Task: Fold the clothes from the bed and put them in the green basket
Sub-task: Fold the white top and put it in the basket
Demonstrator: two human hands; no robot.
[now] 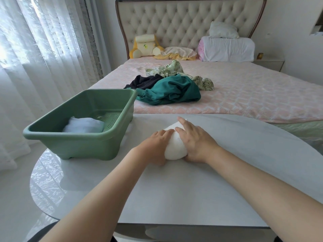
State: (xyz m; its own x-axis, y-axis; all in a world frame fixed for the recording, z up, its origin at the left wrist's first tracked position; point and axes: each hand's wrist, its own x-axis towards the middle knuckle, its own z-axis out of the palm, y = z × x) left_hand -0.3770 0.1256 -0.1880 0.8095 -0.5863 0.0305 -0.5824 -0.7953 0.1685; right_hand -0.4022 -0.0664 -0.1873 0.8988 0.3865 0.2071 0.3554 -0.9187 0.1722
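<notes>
Head view, left hand (153, 145) and right hand (195, 142) gripping white cloth (174, 148) beside green basket (78, 147)

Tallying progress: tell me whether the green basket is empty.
Not empty: the green basket holds one white cloth bundle in its near corner.

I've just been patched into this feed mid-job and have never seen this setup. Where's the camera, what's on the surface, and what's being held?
There is no machine here, only a person's bare hands. The single picture comes from a camera worn on their head, looking forward and down. The left hand and right hand cup a white folded cloth bundle on the pale grey table. The green plastic basket beside them already holds a white folded piece. A teal garment, a black garment and a leaf-print garment lie unfolded on the pink bed.
</notes>
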